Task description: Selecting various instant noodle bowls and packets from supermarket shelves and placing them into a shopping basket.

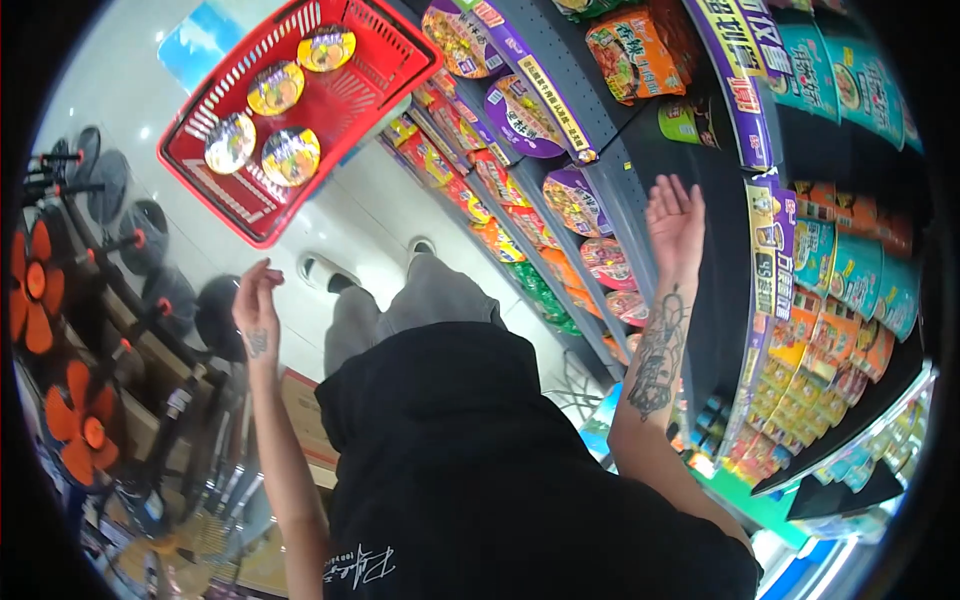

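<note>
My right hand (675, 214) reaches over a dark shelf with its palm up, fingers extended and nothing in it. Just beyond its fingertips stands a green and black instant-noodle cup (688, 122), with an orange pack of instant noodles (637, 56) farther along. My left hand (259, 296) hangs at the left with its fingers loosely bent; no object shows in it. Beyond it is a red plastic shopping basket (259, 232). Several noodle bowls lie in the basket, among them a yellow and black one (291, 156) and a paler one (229, 143).
Shelves at the right carry noodle bowls (574, 201), bagged noodles (495, 176) and teal noodle tubs (862, 270). Fans with orange blades (82, 424) and a cardboard box (307, 412) stand at the left. Pale floor tiles (367, 202) show between the basket and the shelves.
</note>
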`<action>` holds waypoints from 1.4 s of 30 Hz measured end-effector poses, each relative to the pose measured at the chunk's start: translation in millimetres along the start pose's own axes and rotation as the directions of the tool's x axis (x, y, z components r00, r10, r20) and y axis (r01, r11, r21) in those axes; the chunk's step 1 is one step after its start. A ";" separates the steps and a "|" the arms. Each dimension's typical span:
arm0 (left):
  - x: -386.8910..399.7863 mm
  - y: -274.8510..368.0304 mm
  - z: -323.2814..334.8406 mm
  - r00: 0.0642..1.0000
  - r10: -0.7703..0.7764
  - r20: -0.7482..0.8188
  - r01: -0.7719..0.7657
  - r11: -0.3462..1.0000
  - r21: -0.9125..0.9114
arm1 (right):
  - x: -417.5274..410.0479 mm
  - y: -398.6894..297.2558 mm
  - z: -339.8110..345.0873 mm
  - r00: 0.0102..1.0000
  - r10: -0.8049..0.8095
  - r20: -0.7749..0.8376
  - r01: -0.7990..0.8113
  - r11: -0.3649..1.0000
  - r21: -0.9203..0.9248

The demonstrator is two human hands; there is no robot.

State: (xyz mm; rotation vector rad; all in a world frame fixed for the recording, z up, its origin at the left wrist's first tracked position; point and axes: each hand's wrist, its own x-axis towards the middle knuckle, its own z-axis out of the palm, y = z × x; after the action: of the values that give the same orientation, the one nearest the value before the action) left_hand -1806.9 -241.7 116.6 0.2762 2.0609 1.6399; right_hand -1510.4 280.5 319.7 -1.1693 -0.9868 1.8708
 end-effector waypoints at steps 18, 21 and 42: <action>-102.3 18.4 206.2 0.984 -0.162 0.076 0.176 0.954 -0.243 | 201.9 -79.8 -85.2 0.997 0.070 -0.018 -0.062 0.961 0.268; -99.1 34.1 199.9 0.971 -0.172 0.164 0.195 0.971 -0.136 | 179.5 -65.6 -106.9 0.996 0.083 0.039 -0.091 0.949 0.303; -95.2 -172.9 -77.8 0.859 -0.503 -0.101 0.511 0.855 0.087 | -87.7 132.7 137.0 0.822 0.313 0.475 -0.411 0.904 0.115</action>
State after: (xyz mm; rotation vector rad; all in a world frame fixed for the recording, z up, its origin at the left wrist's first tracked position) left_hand -1738.8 -395.4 -12.7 -0.2839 2.0511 1.2261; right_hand -1629.7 112.8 278.4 -0.8532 -0.7990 2.5689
